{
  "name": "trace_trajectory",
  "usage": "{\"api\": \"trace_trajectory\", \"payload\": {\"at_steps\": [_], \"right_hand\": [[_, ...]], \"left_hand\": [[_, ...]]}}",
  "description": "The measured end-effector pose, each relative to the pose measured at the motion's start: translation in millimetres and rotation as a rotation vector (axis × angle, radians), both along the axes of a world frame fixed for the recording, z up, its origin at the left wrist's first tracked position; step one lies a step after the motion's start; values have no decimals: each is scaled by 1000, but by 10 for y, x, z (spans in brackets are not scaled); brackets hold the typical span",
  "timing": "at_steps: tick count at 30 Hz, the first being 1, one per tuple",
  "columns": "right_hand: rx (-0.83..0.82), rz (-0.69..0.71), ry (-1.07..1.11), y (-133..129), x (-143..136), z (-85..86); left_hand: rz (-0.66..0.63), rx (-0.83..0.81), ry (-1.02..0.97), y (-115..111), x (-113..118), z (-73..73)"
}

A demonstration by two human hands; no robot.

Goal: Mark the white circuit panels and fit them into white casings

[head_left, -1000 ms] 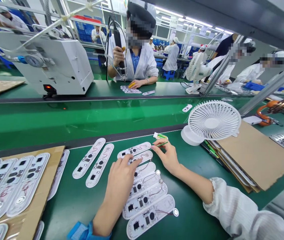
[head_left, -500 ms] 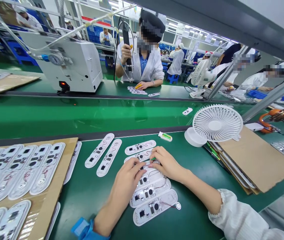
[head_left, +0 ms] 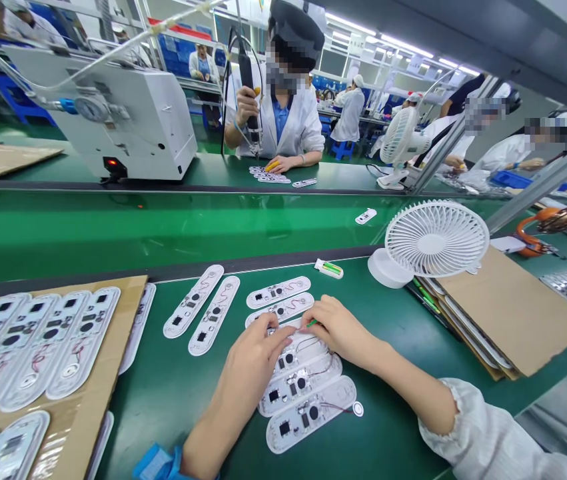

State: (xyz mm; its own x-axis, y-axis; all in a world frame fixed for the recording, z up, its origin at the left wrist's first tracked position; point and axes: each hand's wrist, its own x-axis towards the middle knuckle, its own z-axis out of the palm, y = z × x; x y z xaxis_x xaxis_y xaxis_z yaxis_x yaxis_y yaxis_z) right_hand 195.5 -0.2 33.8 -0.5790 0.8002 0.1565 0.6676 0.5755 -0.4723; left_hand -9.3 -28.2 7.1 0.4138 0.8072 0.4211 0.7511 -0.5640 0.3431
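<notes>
In front of me, several white oval panels with circuit parts lie in a column; the nearest panel [head_left: 310, 413] has red wires running to a small round disc [head_left: 358, 409] off its right end. My left hand [head_left: 256, 350] is closed, thumb and fingertips together over a panel in the middle of the column; what they pinch is hidden. My right hand [head_left: 340, 330] bends in from the other side, its fingers closed on a thin green stick [head_left: 312, 323], mostly covered. The two hands' fingertips nearly meet. Beyond them lie two more panels, the farther panel [head_left: 278, 292] uncovered.
At left, a cardboard sheet [head_left: 130, 293] carries rows of panels. Two slanted panels [head_left: 213, 317] lie beside it. A white fan [head_left: 436, 240] stands at right by stacked cardboard [head_left: 528, 313]. A small case with green sticks [head_left: 329, 269] lies behind. Across the green belt [head_left: 163, 227] a co-worker [head_left: 283, 120] holds a tool.
My view has shifted slightly. Both hands stay over the same panel with small finger movements. Across the belt, the co-worker's tool is lower, closer to the panels there.
</notes>
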Motion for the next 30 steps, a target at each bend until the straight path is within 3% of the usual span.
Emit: {"api": "trace_trajectory", "payload": {"at_steps": [15, 24, 30], "right_hand": [[-71, -54, -6, 38, -24, -9], [-26, 14, -117, 59, -116, 49], [-98, -17, -91, 68, -66, 58]], "left_hand": [[-7, 95, 72, -22, -4, -18], [-49, 135, 252, -65, -17, 55], [-50, 166, 303, -48, -37, 77]]}}
